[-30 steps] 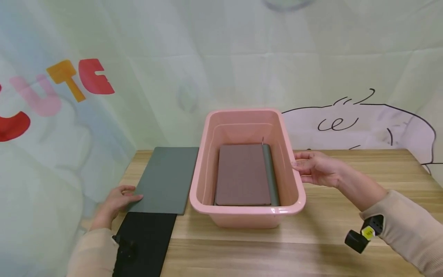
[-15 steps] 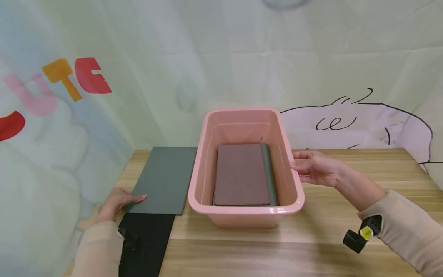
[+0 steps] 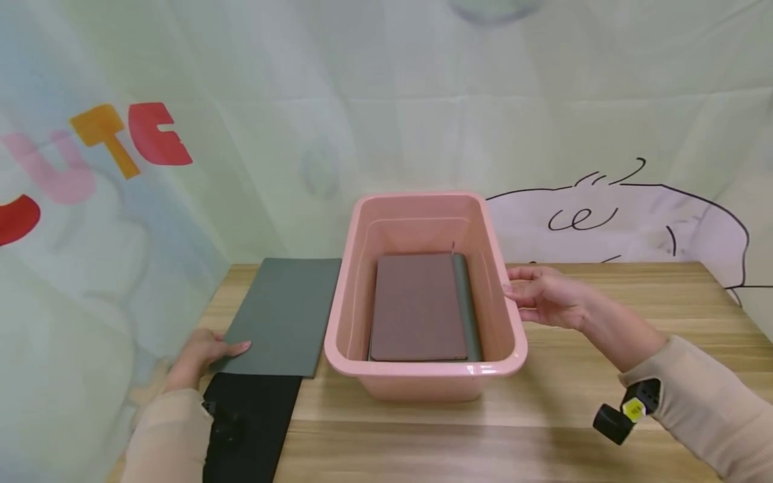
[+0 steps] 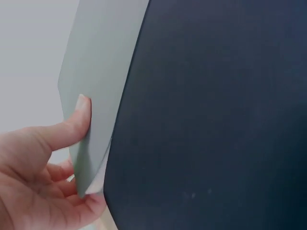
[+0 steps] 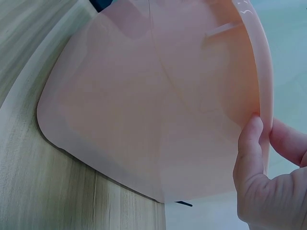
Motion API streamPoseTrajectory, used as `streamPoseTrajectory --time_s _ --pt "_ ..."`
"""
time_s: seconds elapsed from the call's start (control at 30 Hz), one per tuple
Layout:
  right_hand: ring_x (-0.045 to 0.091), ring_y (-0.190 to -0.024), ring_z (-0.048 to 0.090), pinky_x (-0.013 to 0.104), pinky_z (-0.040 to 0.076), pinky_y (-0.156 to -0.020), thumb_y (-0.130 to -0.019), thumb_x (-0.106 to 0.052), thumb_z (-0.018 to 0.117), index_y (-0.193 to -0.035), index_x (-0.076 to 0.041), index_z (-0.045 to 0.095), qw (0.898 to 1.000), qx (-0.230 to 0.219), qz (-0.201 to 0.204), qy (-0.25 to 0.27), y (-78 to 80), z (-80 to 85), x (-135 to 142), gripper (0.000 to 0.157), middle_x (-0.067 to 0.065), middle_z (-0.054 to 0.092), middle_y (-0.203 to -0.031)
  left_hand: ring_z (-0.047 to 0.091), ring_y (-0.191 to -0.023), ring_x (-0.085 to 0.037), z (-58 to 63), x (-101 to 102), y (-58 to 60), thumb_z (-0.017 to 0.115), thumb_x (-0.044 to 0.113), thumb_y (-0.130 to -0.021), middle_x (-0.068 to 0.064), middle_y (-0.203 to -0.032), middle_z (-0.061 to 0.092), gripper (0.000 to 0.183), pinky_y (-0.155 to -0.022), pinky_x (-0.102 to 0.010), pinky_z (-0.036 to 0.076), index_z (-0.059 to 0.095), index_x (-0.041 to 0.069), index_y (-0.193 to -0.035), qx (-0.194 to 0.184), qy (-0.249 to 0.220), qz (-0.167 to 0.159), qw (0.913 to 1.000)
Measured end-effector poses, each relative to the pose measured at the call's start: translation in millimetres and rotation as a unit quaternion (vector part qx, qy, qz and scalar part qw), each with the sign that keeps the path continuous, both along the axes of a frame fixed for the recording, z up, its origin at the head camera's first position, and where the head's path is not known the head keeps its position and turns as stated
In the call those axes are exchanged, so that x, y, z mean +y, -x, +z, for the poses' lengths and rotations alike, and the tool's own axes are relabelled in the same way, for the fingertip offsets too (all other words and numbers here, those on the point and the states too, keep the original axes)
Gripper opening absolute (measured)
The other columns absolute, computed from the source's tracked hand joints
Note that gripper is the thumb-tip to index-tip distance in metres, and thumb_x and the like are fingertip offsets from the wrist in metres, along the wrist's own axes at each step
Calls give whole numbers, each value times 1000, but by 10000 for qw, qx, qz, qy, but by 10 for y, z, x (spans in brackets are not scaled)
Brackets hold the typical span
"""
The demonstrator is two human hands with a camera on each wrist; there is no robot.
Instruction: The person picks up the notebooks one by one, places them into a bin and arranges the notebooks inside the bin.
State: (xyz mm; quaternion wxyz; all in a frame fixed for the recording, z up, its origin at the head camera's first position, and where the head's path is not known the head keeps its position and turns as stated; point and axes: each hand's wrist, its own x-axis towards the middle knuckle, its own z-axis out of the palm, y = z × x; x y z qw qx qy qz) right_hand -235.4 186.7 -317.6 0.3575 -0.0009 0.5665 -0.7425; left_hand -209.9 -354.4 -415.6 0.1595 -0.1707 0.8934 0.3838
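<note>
With thumb on top and fingers beneath, my left hand (image 3: 202, 352) pinches the near left corner of a grey-green notebook (image 3: 280, 318). That corner bends up in the left wrist view, showing a pale underside below the notebook's cover (image 4: 98, 72). A black flat notebook or board (image 3: 256, 419) lies partly under it, closer to me. My right hand (image 3: 546, 295) grips the right rim of a pink plastic basin (image 3: 423, 369), thumb and fingers on either side of the rim in the right wrist view. Inside the basin, a brown notebook (image 3: 419, 308) overlaps a dark green one (image 3: 467, 302).
The wooden table (image 3: 386, 443) carries the basin and the notebooks. A printed cloth (image 3: 410, 100) hangs behind the table and along its left side. The basin stands close against the grey-green notebook's right edge. A small black camera (image 3: 625, 412) sits on the right wrist.
My left hand has moved slightly inward and its thumb has come onto the grey-green notebook's corner, with the fingers now under it. The right hand keeps its grip on the basin's rim.
</note>
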Motion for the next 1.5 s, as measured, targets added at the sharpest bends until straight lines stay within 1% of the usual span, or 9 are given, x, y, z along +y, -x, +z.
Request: streamPoseTrajectory --time_s 0.2,0.3,0.37,0.6,0.83,1.03,1.23,1.4,1.5 --pt "17 -82 65 34 55 -78 -90 0 57 -125 4 32 10000 -63 -3 47 0 26 -16 44 9 61 -95 57 -85 -28 29 -58 16 72 25 -83 -17 -90 61 55 -81 -42 50 52 -20 -105 207 -295 -372 9987" --pt "17 -82 65 34 55 -78 -90 0 56 -124 4 32 10000 -47 -9 37 0 26 -17 42 9 61 -95 58 -69 -16 42 -75 8 71 22 -84 -3 -74 61 35 -67 -32 52 59 -11 -87 273 -491 -519 9971" --pt "17 -83 65 34 55 -78 -91 0 55 -123 4 32 10000 -18 6 17 1 19 -13 41 8 62 -95 57 -66 -13 52 -85 1 68 20 -87 0 -72 60 31 -63 -29 51 58 -10 -88 293 -690 -557 9956" --pt "16 -83 65 33 55 -79 -90 -1 57 -124 5 32 10000 50 1 -33 -10 12 3 42 8 62 -94 59 -76 -14 92 -125 -4 58 17 -93 -12 -91 59 49 -70 -34 53 35 -19 -116 353 -925 -757 9922" --pt "16 -83 65 32 55 -79 -91 -1 56 -122 3 34 10000 26 -53 -65 -23 14 4 38 8 62 -95 61 -83 -16 119 -143 -9 55 17 -94 -8 -95 61 45 -74 -36 53 34 -16 -117 250 -1245 -720 9893" --pt "17 -83 65 33 55 -79 -90 -1 56 -120 3 36 10000 42 -1 78 -20 -7 6 36 8 62 -94 62 -84 -20 144 -121 -40 57 15 -93 -12 -98 61 42 -74 -39 53 37 -14 -114 491 -1126 -729 9897" --pt "16 -83 65 32 55 -78 -90 -2 58 -120 2 36 9999 25 -2 109 -26 -8 14 37 7 63 -93 64 -83 -27 207 -87 -81 56 18 -95 -20 -101 61 49 -74 -43 53 34 -15 -124 573 -902 -795 9911" --pt "16 -83 65 32 55 -78 -90 -1 57 -119 2 36 9999 19 -21 128 -23 -8 8 36 7 63 -92 63 -81 -27 281 -51 -97 55 17 -95 -25 -104 58 53 -71 -41 53 30 -16 -128 804 -799 -883 9896" --pt "16 -82 65 32 55 -78 -90 0 56 -119 2 36 9999 3 -30 146 -23 -7 7 35 7 63 -92 64 -78 -25 320 -32 -104 55 16 -95 -22 -99 61 53 -69 -39 54 28 -15 -130 903 -861 -879 9883"
